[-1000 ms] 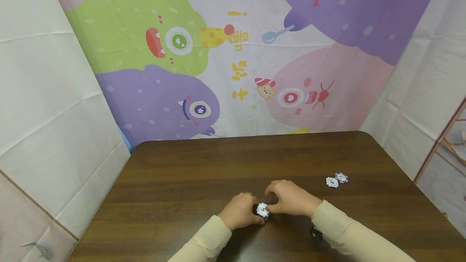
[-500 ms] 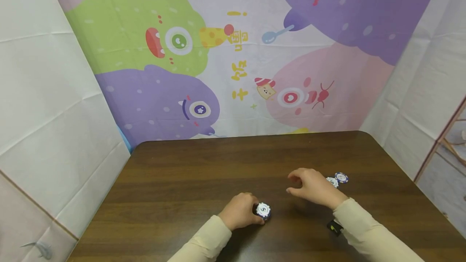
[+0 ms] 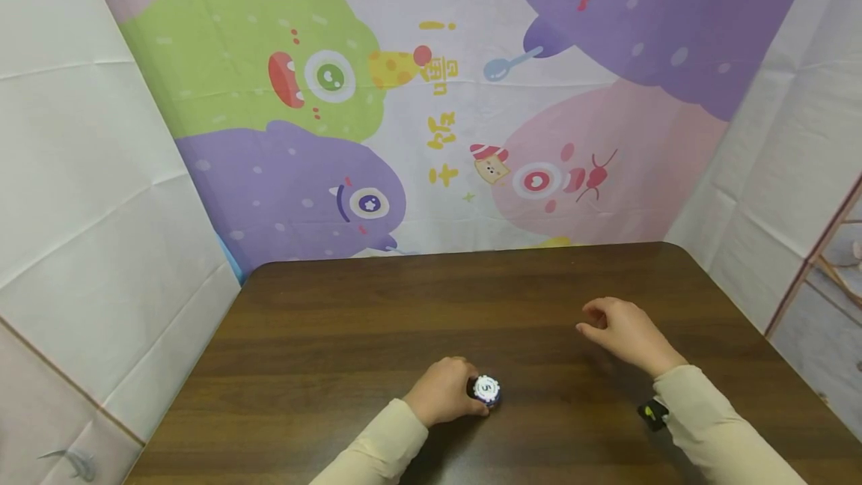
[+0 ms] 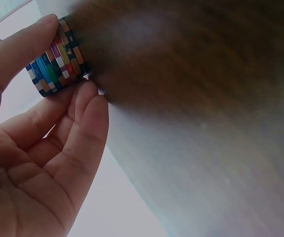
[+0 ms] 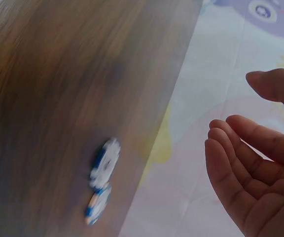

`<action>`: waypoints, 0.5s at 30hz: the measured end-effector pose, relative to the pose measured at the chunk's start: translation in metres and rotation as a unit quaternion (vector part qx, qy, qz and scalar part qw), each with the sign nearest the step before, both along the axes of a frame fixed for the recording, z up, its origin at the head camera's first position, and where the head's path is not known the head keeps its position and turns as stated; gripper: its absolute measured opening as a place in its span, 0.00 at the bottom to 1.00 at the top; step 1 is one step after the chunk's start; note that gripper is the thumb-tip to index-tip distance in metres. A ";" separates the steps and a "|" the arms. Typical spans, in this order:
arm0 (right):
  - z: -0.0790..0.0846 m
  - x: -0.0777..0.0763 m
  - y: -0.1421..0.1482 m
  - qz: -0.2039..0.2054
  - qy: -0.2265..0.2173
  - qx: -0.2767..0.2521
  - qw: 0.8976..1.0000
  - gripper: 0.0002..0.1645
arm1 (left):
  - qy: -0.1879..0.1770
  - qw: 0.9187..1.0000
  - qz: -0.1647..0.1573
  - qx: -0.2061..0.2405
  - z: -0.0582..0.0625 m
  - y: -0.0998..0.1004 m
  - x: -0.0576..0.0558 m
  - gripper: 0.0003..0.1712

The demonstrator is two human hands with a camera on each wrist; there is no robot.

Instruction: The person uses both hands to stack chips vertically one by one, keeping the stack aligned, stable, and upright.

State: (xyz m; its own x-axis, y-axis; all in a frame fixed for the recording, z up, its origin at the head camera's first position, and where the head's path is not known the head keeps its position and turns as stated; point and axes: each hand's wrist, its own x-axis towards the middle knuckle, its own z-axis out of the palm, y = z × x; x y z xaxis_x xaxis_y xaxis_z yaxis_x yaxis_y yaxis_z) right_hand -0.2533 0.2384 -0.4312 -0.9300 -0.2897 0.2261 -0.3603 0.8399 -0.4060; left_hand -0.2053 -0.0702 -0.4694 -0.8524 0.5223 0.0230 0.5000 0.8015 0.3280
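Note:
Near the front middle of the table, my left hand point(image 3: 441, 391) grips a short stack of poker chips point(image 3: 486, 389) between thumb and fingers. A white chip face marked 5 tops the stack. Multicoloured chip edges of the stack point(image 4: 67, 57) show in the left wrist view. My right hand point(image 3: 626, 331) hovers over the right side of the table, fingers loosely bent and holding nothing. In the right wrist view a white poker chip point(image 5: 106, 163) and a blue-and-white poker chip point(image 5: 99, 203) lie touching below that hand; in the head view it hides them.
The dark wooden table point(image 3: 323, 320) reaches back to a cartoon-printed cloth point(image 3: 444, 215). Pale panels point(image 3: 108, 141) stand on both sides. A small black device point(image 3: 652, 414) is at the right wrist.
My right hand has left the chip stack and moved right and away from me, now covering the two loose chips in the head view. The left hand keeps its hold on the stack.

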 end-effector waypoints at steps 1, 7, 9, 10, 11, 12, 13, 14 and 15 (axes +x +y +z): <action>-0.001 -0.001 0.004 -0.003 -0.001 0.000 1.000 0.20 | 0.000 1.000 0.000 -0.001 0.000 0.000 0.000 0.20; -0.005 -0.007 0.024 -0.023 -0.010 0.006 1.000 0.20 | 0.003 1.000 0.001 0.002 0.000 0.000 0.000 0.21; -0.006 -0.008 0.030 -0.032 -0.011 0.009 0.999 0.20 | 0.004 1.000 0.000 0.003 0.000 0.000 0.000 0.21; -0.007 -0.009 0.033 -0.036 -0.013 0.011 0.999 0.20 | 0.004 1.000 0.001 0.003 0.000 0.000 0.000 0.21; -0.008 -0.009 0.035 -0.039 -0.012 0.013 0.999 0.20 | 0.004 1.000 0.001 0.003 0.000 0.000 0.000 0.21; -0.009 -0.010 0.037 -0.042 -0.012 0.015 0.999 0.20 | 0.003 1.000 0.001 0.003 0.000 0.000 0.000 0.21; -0.011 -0.011 0.039 -0.045 -0.014 0.018 0.999 0.19 | 0.004 1.000 0.000 0.003 0.000 0.000 -0.001 0.21; -0.013 -0.011 0.041 -0.046 -0.016 0.020 0.999 0.19 | 0.004 1.000 0.000 0.003 0.000 0.000 -0.001 0.21; -0.015 -0.012 0.042 -0.047 -0.020 0.022 0.998 0.19 | 0.003 1.000 0.000 0.003 0.000 0.000 0.000 0.21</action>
